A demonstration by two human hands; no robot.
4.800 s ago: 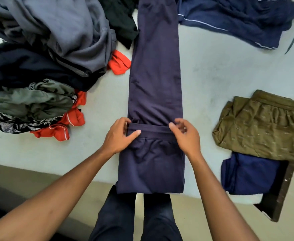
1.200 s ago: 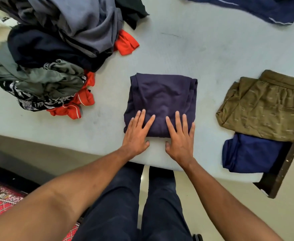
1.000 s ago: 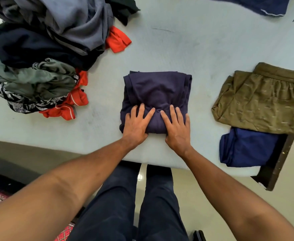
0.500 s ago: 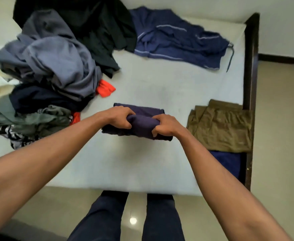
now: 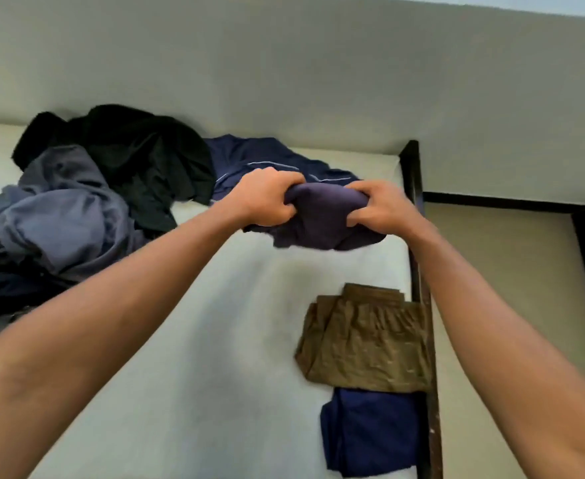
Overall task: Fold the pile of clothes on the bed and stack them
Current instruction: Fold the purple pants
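A folded dark purple garment [image 5: 322,223] hangs in the air above the white bed [image 5: 215,340]. My left hand [image 5: 267,197] grips its left end and my right hand [image 5: 377,209] grips its right end, fingers curled into the cloth. Below and to the right, an olive folded garment [image 5: 363,340] lies at the bed's right edge, with a blue folded garment [image 5: 367,433] nearer to me beside it. The unfolded pile [image 5: 77,202] of grey, black and dark clothes fills the left side.
A navy garment with white piping [image 5: 249,160] lies spread at the far side behind my hands. The dark wooden bed frame [image 5: 419,271] runs along the right edge, with floor beyond it. A pale wall stands behind the bed.
Both hands went from pressing flat on the folded purple garment to gripping it, then lifted it off the bed and carried it up and to the right. The camera tilted upward.
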